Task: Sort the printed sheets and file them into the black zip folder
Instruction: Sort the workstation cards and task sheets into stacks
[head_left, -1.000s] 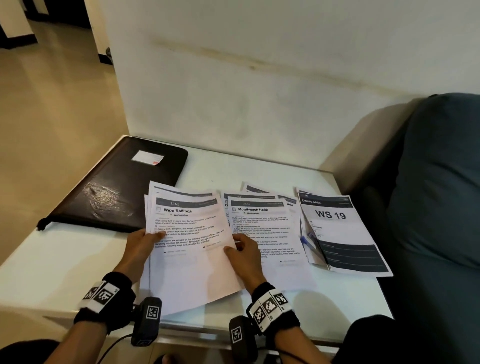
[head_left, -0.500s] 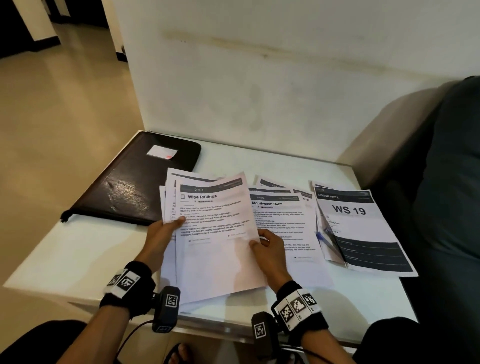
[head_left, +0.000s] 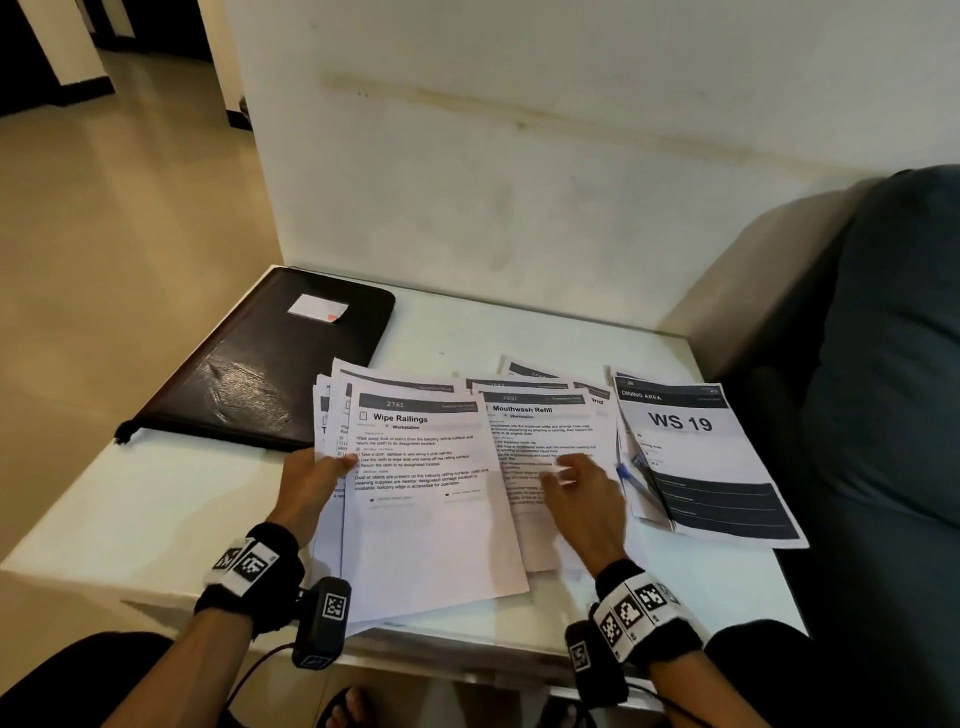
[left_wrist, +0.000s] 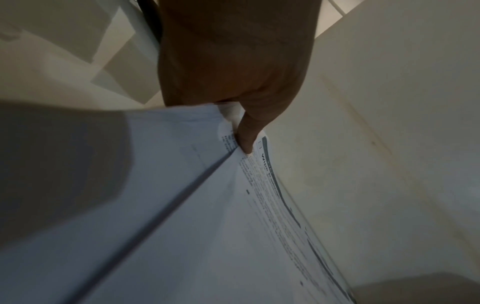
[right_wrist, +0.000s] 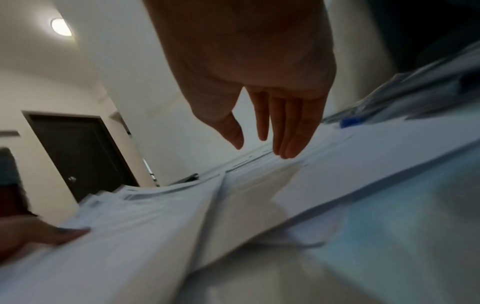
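Note:
The black zip folder (head_left: 270, 366) lies closed at the table's back left. My left hand (head_left: 317, 480) pinches the left edge of a stack of printed sheets topped by "Wipe Railings" (head_left: 421, 493); its thumb (left_wrist: 246, 133) presses on the top sheet (left_wrist: 259, 216). To the right, my right hand (head_left: 576, 483) hovers with straight fingers (right_wrist: 288, 133) over the "Mouthwash Refill" sheet (head_left: 540, 426), holding nothing. A "WS 19" pile (head_left: 696, 447) lies further right.
The white table (head_left: 156, 499) stands against a white wall. A dark sofa (head_left: 883, 364) borders the table on the right. A blue pen (head_left: 631, 475) lies by the WS 19 pile. More sheets (head_left: 530, 371) fan out behind the Mouthwash sheet.
My right hand let go of the Wipe Railings sheet's right edge and moved right, over the Mouthwash Refill sheet. The left hand keeps its hold on the stack.

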